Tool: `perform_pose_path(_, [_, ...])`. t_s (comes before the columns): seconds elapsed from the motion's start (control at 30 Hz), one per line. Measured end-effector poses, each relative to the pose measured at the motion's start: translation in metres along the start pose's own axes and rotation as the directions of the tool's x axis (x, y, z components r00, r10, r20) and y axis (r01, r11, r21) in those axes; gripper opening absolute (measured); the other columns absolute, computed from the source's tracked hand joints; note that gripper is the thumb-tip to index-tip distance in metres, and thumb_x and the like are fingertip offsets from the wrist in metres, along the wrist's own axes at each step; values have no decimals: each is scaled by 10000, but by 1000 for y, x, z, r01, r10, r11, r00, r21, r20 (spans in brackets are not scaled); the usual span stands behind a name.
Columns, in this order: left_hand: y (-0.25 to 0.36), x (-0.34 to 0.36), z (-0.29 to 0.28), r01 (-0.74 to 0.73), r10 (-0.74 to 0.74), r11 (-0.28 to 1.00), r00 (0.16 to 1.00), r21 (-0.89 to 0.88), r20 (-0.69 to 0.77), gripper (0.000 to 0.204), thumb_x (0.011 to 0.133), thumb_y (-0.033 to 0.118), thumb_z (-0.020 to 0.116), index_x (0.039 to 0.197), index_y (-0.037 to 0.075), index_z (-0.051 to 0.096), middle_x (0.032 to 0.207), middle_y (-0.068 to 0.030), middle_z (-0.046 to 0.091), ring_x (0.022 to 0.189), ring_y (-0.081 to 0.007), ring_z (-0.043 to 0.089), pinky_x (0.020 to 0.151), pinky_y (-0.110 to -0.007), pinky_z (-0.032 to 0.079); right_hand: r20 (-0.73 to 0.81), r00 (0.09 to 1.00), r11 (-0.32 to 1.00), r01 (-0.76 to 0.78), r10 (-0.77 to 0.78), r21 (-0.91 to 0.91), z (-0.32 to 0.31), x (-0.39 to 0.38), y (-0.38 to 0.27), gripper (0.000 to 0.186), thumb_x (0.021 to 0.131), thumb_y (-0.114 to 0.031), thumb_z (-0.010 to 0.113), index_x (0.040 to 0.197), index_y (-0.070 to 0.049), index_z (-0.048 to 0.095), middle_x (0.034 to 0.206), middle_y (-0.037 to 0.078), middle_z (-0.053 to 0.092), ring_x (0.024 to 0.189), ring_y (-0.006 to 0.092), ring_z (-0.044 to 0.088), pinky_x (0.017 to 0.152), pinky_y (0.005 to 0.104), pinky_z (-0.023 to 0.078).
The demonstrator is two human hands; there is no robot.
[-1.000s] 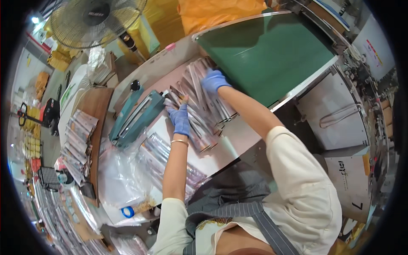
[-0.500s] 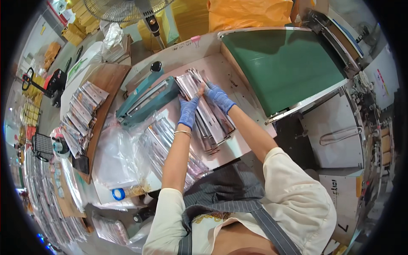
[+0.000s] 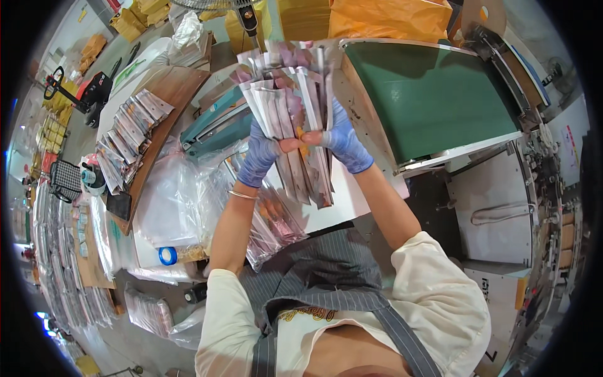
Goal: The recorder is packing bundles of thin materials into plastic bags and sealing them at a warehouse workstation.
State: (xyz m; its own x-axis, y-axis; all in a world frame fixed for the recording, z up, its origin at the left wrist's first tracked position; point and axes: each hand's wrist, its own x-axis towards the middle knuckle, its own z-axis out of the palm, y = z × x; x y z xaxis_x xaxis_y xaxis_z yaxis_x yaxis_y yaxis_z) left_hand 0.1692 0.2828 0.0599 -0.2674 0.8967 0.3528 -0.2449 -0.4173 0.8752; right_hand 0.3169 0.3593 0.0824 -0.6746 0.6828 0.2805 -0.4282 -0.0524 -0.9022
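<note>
Between my two hands, a bundle of slim printed packets [image 3: 286, 107] stands raised above the white worktable [image 3: 333, 210]. My left hand [image 3: 259, 154], in a blue glove with bare fingertips, is closed on the bundle's left side. The right side is gripped by my right hand [image 3: 344, 139], gloved the same way. Both thumbs press on the near face; the other fingers are mostly hidden behind. Below my left forearm lies another pile of packets in clear plastic [image 3: 276, 217]. A teal bag sealer [image 3: 217, 122] sits just left of the bundle.
Clear plastic bags [image 3: 173, 210] lie at the left, with a blue tape roll [image 3: 167, 256] near the table's edge. More packets [image 3: 135, 129] rest on a brown board [image 3: 179, 78]. To the right is a green conveyor belt [image 3: 427, 100] with a raised metal rim.
Both hands have lifted the packets off the table, toward me, and tilted them upright. The view has shifted slightly.
</note>
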Motion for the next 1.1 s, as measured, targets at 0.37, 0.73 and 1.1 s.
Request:
perform_pose_path(0.37, [2,-13,9,-243,266,715,962,655,66,556,498,416,801,969,160,653,1032,-76,562,935,-220,549,884,-341,393,150,979,956,172,-139,-236,-15,-6,-5,1051,464,-302,842,1311,-25,284,1266,127,432,1127,224,446,976,387,336])
perform_pose_path(0.73, [-13,-18,18,-30,49,994,981,-105,189,1440,384,107,887,1381,138,-152,1358,-101,325,1211,-247,387,1018,-380,315,162,965,966,228,-208,-124,-3,-11,-2,1031,446,-438,850,1269,-22,388,1285,151,379,1190,268,394,993,360,307])
perform_pose_path(1.1, [30,-81,31,297,-297,955,952,8,72,697,620,203,769,1200,31,423,1073,-64,559,1004,-165,532,879,-300,432,63,940,832,326,-334,-448,39,-52,-11,479,623,-164,728,1056,-14,587,1091,105,492,1001,203,499,884,296,388])
